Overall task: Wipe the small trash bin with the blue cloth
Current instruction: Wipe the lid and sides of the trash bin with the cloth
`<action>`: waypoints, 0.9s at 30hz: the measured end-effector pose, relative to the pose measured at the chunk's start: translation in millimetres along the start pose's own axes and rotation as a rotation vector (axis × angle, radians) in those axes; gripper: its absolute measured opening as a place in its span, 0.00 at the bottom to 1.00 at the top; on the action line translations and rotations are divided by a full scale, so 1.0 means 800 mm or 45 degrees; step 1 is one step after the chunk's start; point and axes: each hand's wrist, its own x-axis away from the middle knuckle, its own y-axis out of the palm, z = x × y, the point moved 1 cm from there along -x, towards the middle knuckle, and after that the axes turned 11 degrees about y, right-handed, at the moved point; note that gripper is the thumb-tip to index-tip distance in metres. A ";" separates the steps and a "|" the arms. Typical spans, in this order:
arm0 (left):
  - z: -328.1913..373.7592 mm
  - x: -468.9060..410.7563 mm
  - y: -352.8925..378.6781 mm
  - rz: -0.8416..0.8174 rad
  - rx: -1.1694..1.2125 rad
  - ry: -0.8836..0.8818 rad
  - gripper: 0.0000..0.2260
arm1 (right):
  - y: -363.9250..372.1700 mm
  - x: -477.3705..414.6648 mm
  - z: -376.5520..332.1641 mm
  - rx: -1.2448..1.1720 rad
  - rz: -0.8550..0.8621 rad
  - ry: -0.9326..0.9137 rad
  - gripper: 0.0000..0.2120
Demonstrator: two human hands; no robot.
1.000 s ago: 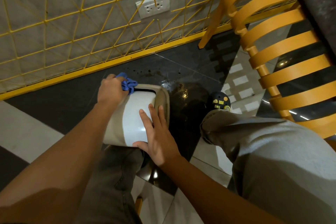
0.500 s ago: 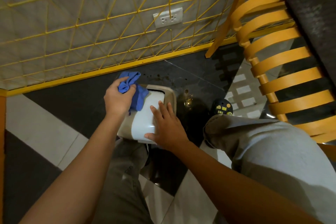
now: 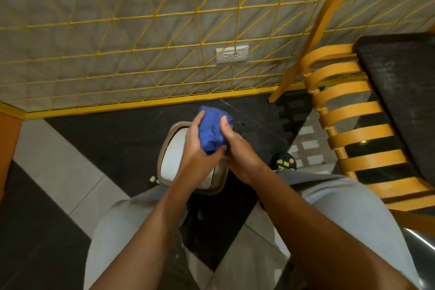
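The small trash bin (image 3: 173,158), beige with a white lid, stands upright on the floor between my knees. Above it I hold the bunched blue cloth (image 3: 211,128) in both hands. My left hand (image 3: 196,150) grips the cloth's left side and lower part. My right hand (image 3: 237,148) pinches its right side, thumb against the fabric. Both hands hover over the bin's right half and hide that part of the lid. Neither hand touches the bin as far as I can see.
A yellow wire grid (image 3: 141,30) with a yellow base rail runs along the wall ahead, with a power socket (image 3: 232,54) behind it. An orange slatted chair (image 3: 353,125) stands at the right beside a dark tabletop (image 3: 404,92). My shoe (image 3: 283,161) rests right of the bin.
My right hand left the bin's lid and took hold of the cloth. My left hand lifted the cloth off the bin's rim. The bin stands upright now, and the view tilted up.
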 end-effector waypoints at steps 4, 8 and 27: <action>0.007 0.022 0.011 -0.249 -0.135 0.115 0.45 | -0.009 -0.001 -0.006 -0.037 0.205 -0.019 0.15; -0.006 0.048 0.023 0.061 0.089 -0.264 0.31 | -0.023 -0.013 -0.019 0.170 0.396 0.020 0.15; -0.075 0.060 0.062 0.227 1.016 -1.255 0.14 | -0.051 -0.070 0.013 1.456 0.248 0.065 0.28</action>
